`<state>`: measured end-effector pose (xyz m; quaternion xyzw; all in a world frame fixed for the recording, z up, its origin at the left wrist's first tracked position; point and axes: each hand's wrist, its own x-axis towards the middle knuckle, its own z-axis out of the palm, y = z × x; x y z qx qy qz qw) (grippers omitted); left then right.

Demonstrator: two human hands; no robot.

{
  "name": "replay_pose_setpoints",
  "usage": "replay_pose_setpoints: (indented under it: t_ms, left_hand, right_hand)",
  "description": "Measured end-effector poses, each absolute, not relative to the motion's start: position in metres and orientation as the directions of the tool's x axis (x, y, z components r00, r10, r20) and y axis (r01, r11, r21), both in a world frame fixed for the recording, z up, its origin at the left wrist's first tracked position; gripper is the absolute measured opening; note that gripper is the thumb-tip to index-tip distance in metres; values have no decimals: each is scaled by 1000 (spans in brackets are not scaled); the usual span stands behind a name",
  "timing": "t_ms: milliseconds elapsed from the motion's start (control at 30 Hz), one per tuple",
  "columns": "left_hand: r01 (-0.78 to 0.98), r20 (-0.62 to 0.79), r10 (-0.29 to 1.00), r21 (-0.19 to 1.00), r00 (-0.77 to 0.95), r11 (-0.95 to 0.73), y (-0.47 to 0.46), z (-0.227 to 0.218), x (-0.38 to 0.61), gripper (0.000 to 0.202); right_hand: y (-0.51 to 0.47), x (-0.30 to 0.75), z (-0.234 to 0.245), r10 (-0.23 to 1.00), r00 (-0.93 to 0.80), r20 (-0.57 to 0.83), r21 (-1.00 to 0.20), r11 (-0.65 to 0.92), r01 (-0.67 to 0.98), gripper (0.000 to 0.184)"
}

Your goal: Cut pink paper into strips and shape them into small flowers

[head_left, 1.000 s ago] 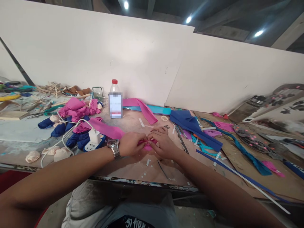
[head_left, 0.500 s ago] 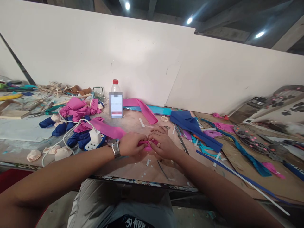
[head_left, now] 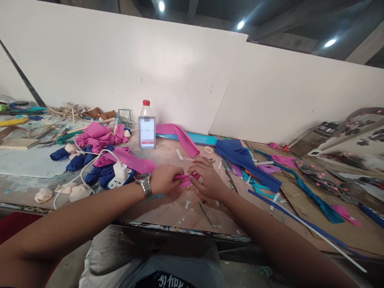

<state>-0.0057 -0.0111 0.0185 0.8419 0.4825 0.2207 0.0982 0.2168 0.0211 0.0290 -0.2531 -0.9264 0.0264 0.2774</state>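
Note:
Over the front middle of the worktable, my left hand point(head_left: 166, 179) pinches a pink crepe paper strip point(head_left: 186, 183) between thumb and fingers. My right hand point(head_left: 209, 181), wearing a ring, closes its fingertips on the same paper from the other side. A narrow folded edge shows between the two hands. Behind my left wrist a flat pink length point(head_left: 135, 161) runs off to the left; whether it joins the held piece is hidden. Another pink strip point(head_left: 186, 143) lies farther back, across a blue ruler-like bar point(head_left: 201, 139).
Crumpled pink paper flowers point(head_left: 95, 135), dark blue ones point(head_left: 75, 163) and a power strip point(head_left: 115, 183) with a white cable lie left. A bottle point(head_left: 146, 110) stands behind a phone point(head_left: 147, 134). Blue paper point(head_left: 240, 156) and a long white stick point(head_left: 322, 236) lie right.
My hands have shifted slightly, and the fingertips have drawn a little apart, showing more of the folded pink edge. Both still grip the paper.

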Motion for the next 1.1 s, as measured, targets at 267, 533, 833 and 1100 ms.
replay_pose_setpoints:
  t_ms: [267,533,833,1100]
  left_hand:
    - [724,284,840,427,462,-542,-16,25,-5,35]
    - [714,298,839,440,455,-544,-12,20,-6,26]
    - [741,278,867,451,415,-499,-13,24,-6,26]
    - [721,298,851,453,432,-525,-15,25,-5,20]
  right_hand:
    - [19,217,28,507,-715,481,-191,857,479,7]
    - [17,216,31,507,-714,483,-144,850,506,4]
    - [18,217,31,524,-691,497,-158,838,522,5]
    - [18,218,32,525,-638,563,-174,830,529,15]
